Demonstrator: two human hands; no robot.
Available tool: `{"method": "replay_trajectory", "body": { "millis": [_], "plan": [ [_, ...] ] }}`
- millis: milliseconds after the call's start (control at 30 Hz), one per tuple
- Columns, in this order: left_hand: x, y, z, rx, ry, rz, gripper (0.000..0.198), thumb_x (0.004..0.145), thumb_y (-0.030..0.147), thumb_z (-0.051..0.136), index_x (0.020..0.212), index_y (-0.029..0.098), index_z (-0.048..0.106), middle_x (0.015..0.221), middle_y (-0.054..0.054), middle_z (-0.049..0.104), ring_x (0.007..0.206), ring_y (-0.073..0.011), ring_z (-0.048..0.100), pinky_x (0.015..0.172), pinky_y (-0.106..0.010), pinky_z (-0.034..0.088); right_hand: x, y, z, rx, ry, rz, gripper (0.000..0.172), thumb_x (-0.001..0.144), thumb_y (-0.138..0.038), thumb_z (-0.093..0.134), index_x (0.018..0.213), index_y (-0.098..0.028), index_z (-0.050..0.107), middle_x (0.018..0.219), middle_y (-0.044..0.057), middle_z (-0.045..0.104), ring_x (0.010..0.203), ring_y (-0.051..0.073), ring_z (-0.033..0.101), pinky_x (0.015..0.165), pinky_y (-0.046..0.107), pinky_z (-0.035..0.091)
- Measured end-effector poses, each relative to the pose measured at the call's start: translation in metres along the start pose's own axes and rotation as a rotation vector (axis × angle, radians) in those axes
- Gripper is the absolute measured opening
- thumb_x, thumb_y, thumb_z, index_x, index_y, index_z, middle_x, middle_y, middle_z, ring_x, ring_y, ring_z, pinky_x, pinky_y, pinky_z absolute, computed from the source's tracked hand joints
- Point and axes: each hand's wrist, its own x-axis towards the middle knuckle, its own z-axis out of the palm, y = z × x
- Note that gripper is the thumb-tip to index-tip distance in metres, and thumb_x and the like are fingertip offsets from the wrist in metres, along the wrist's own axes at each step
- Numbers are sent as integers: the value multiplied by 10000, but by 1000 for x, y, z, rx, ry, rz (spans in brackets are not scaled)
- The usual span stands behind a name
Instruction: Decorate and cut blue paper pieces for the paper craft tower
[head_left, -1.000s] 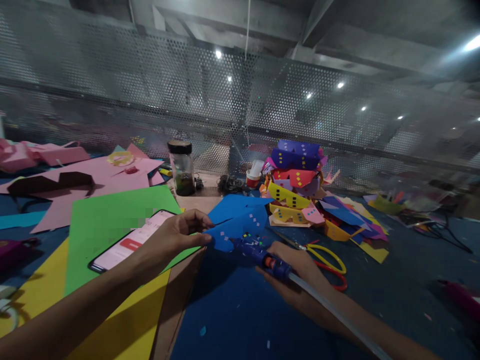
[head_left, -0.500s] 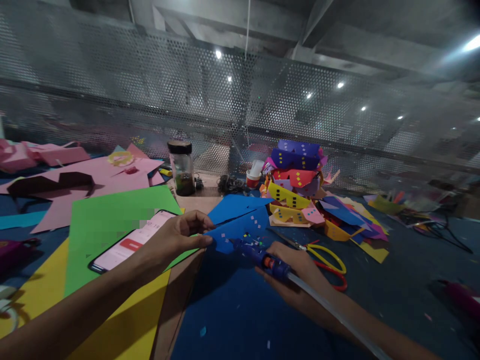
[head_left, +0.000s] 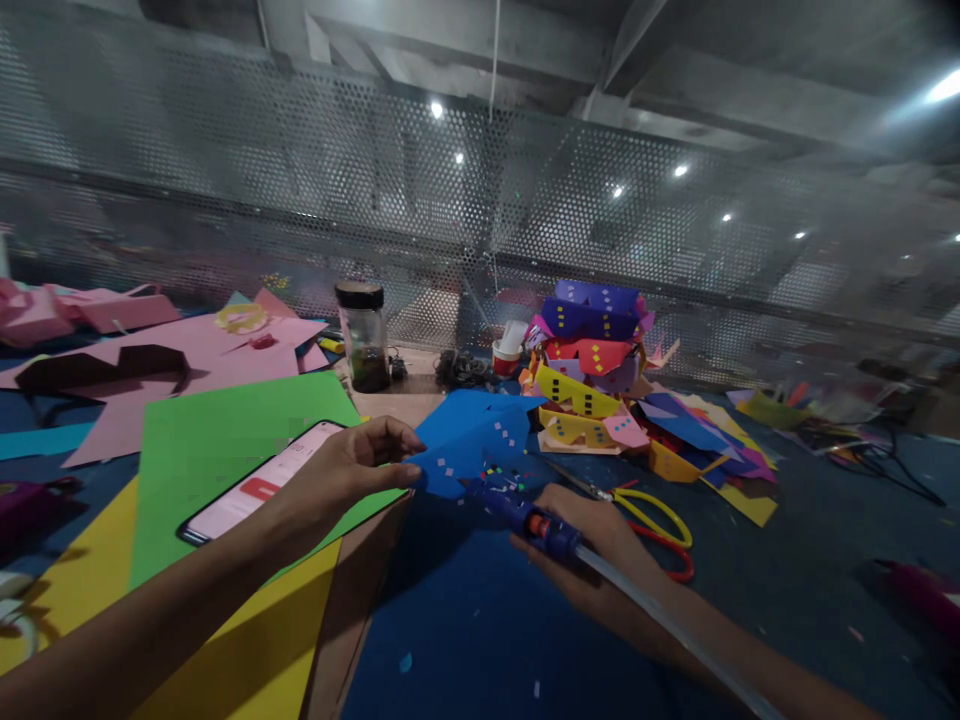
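Observation:
Between finger and thumb, my left hand pinches the left end of a folded blue paper piece dotted with small pale squares. My right hand is wrapped round a dark blue glue gun, its nozzle at the paper's lower edge. Whether the nozzle touches the paper I cannot tell. A long clear glue stick runs out of the gun's back end. Tiny coloured paper squares lie beside the nozzle. Just beyond my right hand are scissors with yellow and red handles.
A lit phone lies on green paper at the left, over yellow sheets. Behind stand a black-lidded jar and a stack of decorated paper pieces. Paper scraps spread to the right. A perforated metal screen rises behind.
The blue paper has tilted and its visible fold gap has closed up. My left hand has shifted slightly left. The glue gun has stayed almost still.

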Motion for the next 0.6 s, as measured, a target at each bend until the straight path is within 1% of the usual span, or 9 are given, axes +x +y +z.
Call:
{"method": "replay_trajectory", "body": {
  "millis": [167,333,500,600],
  "plan": [
    [1,-1,0,-4,1,0,343,681,287,943,909,190,706,885,1,685,815,-143,625,760,-266,502,1,1,0,10,-9,19,122,967,-319,629,898,-223,598,922,26,701,722,167,635,649,265,442],
    [1,1,1,4,23,4,335,675,277,940,901,189,710,894,1,687,832,-143,624,768,-259,502,1,0,-1,-4,-15,15,117,973,-320,625,915,-219,607,909,31,694,745,176,643,674,271,444],
    [0,2,0,4,23,5,335,667,273,940,897,191,712,874,-6,685,804,-153,628,746,-279,515,0,2,0,-10,-10,11,143,974,-315,613,870,-225,573,894,29,689,708,166,623,633,265,423],
    [-1,2,0,3,23,4,331,675,272,937,903,193,710,874,-4,684,793,-148,630,738,-275,518,1,3,1,-15,-11,10,135,968,-312,620,877,-222,577,889,30,684,706,169,621,641,271,428]
  ]
}}
